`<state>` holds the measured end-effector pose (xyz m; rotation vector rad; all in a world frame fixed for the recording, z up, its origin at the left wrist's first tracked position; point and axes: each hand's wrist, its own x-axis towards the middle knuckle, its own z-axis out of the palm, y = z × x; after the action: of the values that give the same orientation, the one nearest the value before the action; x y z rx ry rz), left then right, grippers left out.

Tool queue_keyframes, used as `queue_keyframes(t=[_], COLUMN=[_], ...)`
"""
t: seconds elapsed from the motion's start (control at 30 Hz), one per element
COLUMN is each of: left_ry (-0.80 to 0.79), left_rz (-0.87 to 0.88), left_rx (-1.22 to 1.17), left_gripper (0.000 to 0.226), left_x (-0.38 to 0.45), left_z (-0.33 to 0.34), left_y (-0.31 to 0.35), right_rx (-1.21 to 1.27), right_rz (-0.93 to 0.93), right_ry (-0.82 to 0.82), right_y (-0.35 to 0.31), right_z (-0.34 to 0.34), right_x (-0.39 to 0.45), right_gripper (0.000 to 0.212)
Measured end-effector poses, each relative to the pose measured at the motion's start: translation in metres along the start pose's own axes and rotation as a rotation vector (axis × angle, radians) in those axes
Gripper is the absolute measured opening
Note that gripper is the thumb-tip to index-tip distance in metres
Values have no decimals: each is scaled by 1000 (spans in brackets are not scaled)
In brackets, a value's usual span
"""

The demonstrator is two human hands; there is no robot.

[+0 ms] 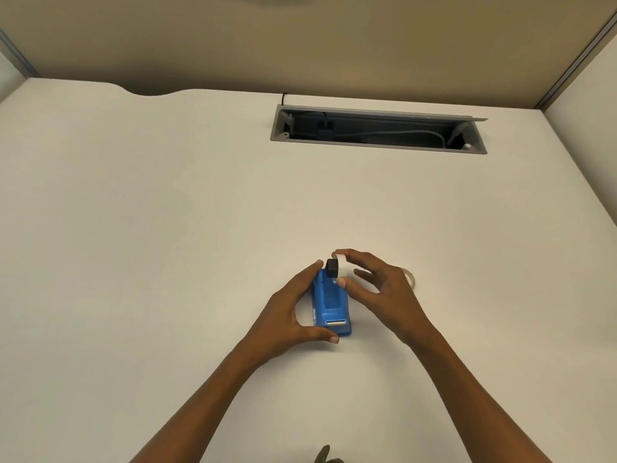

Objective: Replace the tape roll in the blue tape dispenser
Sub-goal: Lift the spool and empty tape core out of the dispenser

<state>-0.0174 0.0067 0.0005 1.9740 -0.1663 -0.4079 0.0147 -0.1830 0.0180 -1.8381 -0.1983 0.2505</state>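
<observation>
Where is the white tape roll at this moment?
In the head view, the white tape roll on its black hub is pinched in the right hand, just above the far end of the blue tape dispenser.

Both forearms bare, no sleeves, left hand (288, 312) and right hand (380, 289) ungloved.

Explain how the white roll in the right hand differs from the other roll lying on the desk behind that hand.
The white roll is held in the air above the blue dispenser, with a black hub in its core; the other roll lies on the desk, untouched. The held roll looks opaque white; the desk roll looks pale, thin, and is mostly hidden by the right hand. Both are ring-shaped.
</observation>
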Motion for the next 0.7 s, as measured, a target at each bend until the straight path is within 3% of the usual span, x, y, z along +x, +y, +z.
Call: queue_keyframes(t=[0.1,0.23,0.3,0.5,0.6,0.7], left_ry=[90,332,342,246,222,180], left_rz=[3,47,14,-86,-137,-177], left_rx=[-17,-254,-372,-506,-565,-574], left_gripper=[94,38,22,25,32,24], left_x=[-2,1,4,7,7,7], left_z=[-2,-5,-7,-10,-10,-10], left_y=[11,32,40,47,46,47], right_rx=[50,136,164,231,215,238], right_rz=[10,65,107,137,144,140], right_ry=[47,72,59,79,73,67], right_y=[-7,-13,-15,-22,-20,-17], right_z=[-4,-8,-6,0,2,3], right_x=[-1,-2,-2,-3,-4,-6], right_gripper=[40,41,34,40,28,26])
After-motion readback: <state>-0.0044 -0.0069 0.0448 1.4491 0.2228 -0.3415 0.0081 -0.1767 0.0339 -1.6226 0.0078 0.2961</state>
